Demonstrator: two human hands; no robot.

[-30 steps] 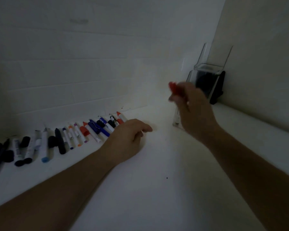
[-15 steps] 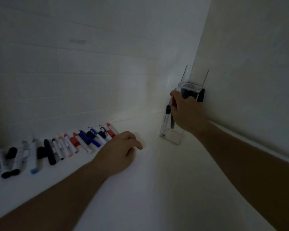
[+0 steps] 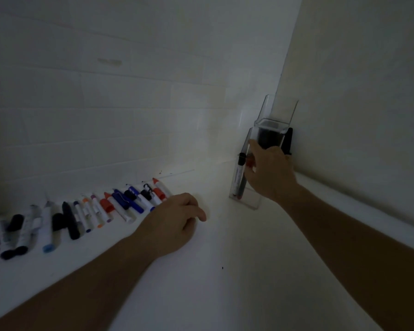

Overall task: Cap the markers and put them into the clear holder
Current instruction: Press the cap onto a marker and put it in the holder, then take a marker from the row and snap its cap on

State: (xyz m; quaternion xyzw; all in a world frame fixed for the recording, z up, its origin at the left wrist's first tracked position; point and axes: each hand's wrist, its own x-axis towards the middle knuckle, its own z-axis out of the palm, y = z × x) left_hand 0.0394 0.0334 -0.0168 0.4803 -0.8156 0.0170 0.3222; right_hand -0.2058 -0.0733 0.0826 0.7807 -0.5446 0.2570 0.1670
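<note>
A clear holder [image 3: 255, 203] stands in the corner of the white table. Its low front pocket holds a white marker with a black cap [image 3: 239, 174], and dark items fill the taller back pocket. My right hand [image 3: 270, 173] is at the front pocket and pinches a red-capped marker [image 3: 250, 161], lowered partly inside; the hand hides most of it. My left hand [image 3: 175, 223] rests on the table with loosely curled fingers and holds nothing. It lies just in front of a row of several markers [image 3: 120, 204].
The marker row runs along the tiled back wall, from black ones at the far left [image 3: 12, 235] to a red-tipped one [image 3: 159, 191] on the right. A black object [image 3: 288, 142] sits behind the holder against the right wall. A white table edge [image 3: 368, 201] runs along that wall.
My right hand carried the red-capped marker across to the holder and has lowered it into the front pocket. My left hand stayed in place on the table.
</note>
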